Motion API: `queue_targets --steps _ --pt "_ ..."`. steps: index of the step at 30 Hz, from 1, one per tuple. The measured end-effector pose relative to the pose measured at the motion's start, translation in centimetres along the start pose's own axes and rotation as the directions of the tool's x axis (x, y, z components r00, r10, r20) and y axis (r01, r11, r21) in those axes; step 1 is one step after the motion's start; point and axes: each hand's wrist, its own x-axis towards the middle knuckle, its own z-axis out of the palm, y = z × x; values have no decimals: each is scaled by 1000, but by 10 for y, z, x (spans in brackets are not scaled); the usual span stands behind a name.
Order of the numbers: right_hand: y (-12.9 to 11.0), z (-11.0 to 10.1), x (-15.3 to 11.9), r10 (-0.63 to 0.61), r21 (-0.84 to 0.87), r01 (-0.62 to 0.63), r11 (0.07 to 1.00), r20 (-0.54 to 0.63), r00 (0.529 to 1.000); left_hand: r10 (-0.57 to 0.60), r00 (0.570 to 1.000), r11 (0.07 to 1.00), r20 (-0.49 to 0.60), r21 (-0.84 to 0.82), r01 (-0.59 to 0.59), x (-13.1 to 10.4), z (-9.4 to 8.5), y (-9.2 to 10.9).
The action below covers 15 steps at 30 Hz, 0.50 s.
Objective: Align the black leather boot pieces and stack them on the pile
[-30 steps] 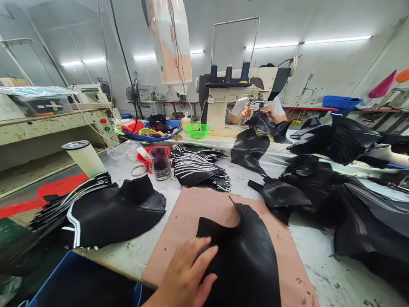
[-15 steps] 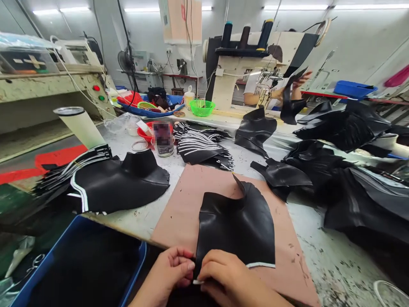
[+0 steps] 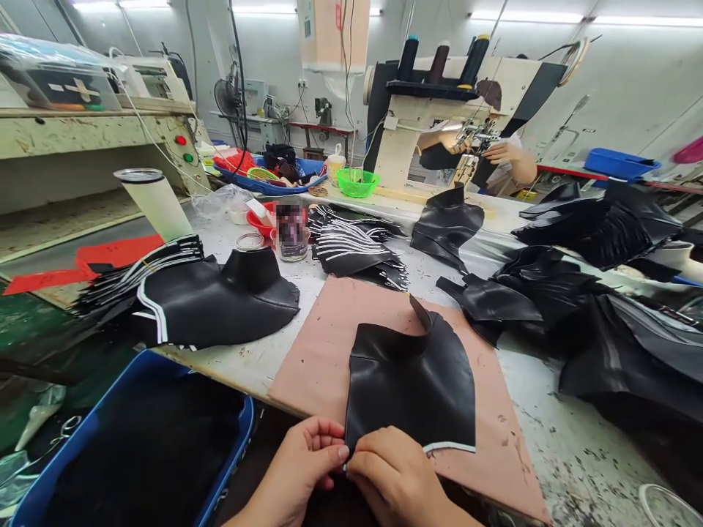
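A curved black leather piece [image 3: 411, 388] lies on the pinkish-tan board in front of me, a white strip [image 3: 450, 446] along its near edge. At its near left corner my left hand [image 3: 310, 461] is closed, thumb and forefinger pinching the edge. Right beside it, my right hand [image 3: 392, 472] is closed over the same near edge, its fingertips almost meeting the left ones. My right hand covers part of the white strip. Only a tiny pale bit shows between the fingertips.
Left of the board [image 3: 307, 366] are a blue bin [image 3: 250, 432] with dark contents and stacked white-edged leather pieces [image 3: 220, 300]. Behind it lie more white-striped pieces [image 3: 356, 249] and a jar [image 3: 292, 238]. Black leather piles [image 3: 604, 219] fill the right. Another person's hand [image 3: 510, 157] works at a sewing machine [image 3: 403, 132].
The white strip end that showed between my fingertips is now mostly hidden, and my fingers sit closer round the corner. The view has shifted slightly. The other person's hands moved at the machine.
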Motion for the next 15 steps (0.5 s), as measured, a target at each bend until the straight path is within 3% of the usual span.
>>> queue_targets --steps 8,15 --pt "-1 4 1 212 166 -222 961 77 974 25 999 999 -36 -33 -26 2 3 -5" --pt "3 3 1 167 244 -172 954 45 985 8 999 997 -32 -71 -10 3 4 -3"
